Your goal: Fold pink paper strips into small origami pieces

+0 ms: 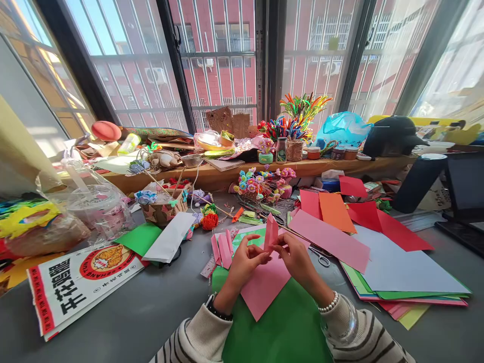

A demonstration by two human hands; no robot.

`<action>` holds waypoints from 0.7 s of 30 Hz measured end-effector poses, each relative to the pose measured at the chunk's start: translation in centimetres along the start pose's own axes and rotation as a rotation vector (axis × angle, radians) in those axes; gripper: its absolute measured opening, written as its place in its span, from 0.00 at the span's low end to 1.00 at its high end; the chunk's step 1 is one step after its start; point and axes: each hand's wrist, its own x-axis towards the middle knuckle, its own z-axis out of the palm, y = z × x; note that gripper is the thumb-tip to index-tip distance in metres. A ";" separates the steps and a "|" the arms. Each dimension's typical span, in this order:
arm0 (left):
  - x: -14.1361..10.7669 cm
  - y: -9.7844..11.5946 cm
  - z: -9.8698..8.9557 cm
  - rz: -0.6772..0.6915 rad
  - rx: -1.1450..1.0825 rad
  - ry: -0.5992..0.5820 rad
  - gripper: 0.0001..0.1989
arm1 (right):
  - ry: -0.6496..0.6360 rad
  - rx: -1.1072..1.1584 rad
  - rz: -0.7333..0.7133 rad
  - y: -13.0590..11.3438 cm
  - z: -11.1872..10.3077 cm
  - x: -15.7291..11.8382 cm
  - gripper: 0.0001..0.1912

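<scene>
Between my two hands a folded strip of pink paper point(271, 231) stands upright, its top end narrowing to a point. My left hand point(247, 259) pinches its lower left side with thumb and forefinger. From the other side, my right hand point(294, 253) grips its lower right edge with the fingertips. Beneath them lies a flat pink sheet point(260, 292), one corner pointing toward me, on top of a large green sheet point(280, 327). Several folded pink paper pieces point(222, 248) rest just left of my left hand, beside a ruler point(208, 267).
Scissors point(321, 258) lie right of my right hand. A stack of coloured paper point(412, 267) spreads over the right side. A printed paper bag point(86, 285) is at the left, near a basket point(164, 209). Pipe-cleaner flowers point(260, 181) stand at the back, below a crowded windowsill point(219, 176).
</scene>
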 end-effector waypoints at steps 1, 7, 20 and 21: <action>0.0 0.0 0.0 -0.007 -0.013 0.000 0.25 | 0.005 -0.007 -0.007 0.0 0.0 0.0 0.06; 0.0 0.0 0.0 -0.045 -0.050 0.016 0.24 | 0.030 -0.036 -0.019 -0.3 0.2 -0.1 0.06; -0.3 0.8 0.1 -0.064 -0.108 0.057 0.25 | 0.088 0.081 0.057 -1.0 0.0 -0.1 0.09; -0.3 0.9 0.2 -0.058 -0.110 0.063 0.26 | 0.103 0.133 0.096 -1.1 0.1 -0.2 0.10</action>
